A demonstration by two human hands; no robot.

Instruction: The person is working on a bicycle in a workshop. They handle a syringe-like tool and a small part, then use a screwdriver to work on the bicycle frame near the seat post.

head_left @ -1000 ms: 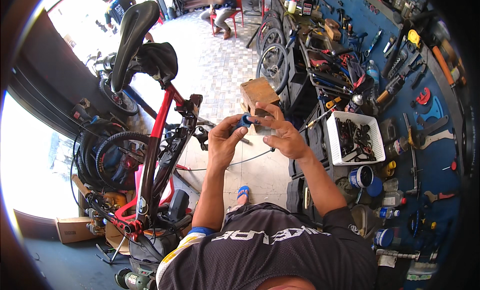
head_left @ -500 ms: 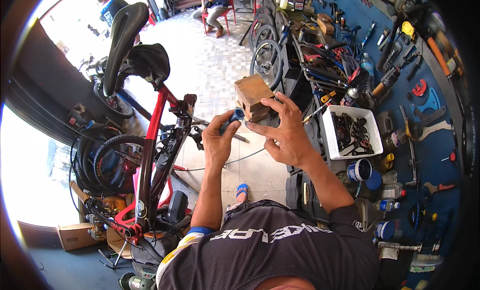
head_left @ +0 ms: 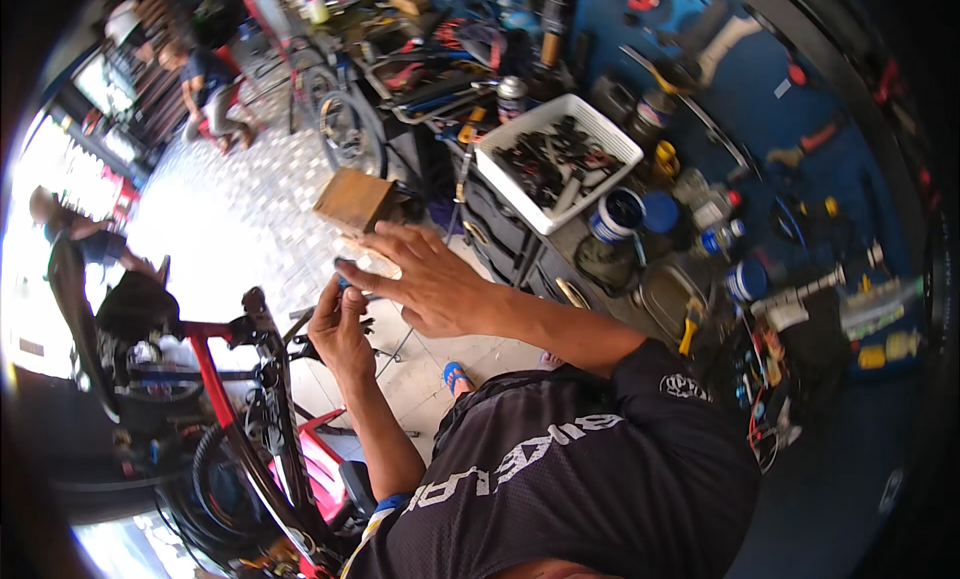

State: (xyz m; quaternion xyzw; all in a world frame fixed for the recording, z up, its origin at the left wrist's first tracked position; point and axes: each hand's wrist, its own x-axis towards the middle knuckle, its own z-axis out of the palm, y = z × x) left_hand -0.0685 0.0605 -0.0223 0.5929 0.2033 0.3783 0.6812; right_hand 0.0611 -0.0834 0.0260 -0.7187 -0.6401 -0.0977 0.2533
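My left hand (head_left: 340, 329) pinches a small blue cylindrical part (head_left: 347, 280), mostly hidden now by fingers and blurred. Over it reaches my right hand (head_left: 435, 287), its fingers stretched out and the index fingertip at the part's top. I cannot tell whether that fingertip touches it. Just beyond my hands stands a wooden block (head_left: 355, 199). To the left is a bicycle with a red and black frame (head_left: 213, 379).
A white plastic basket (head_left: 558, 217) of small dark parts sits on the bench to the right, near an open blue-and-white tub (head_left: 617, 212). Tools hang on the blue wall (head_left: 745, 109). A seated person (head_left: 212, 89) and another person (head_left: 85, 229) are farther off.
The view has swung to the right, so the bench shows more centrally and the bicycle lies lower left. My right hand has come closer over the left, covering more of the blue part.
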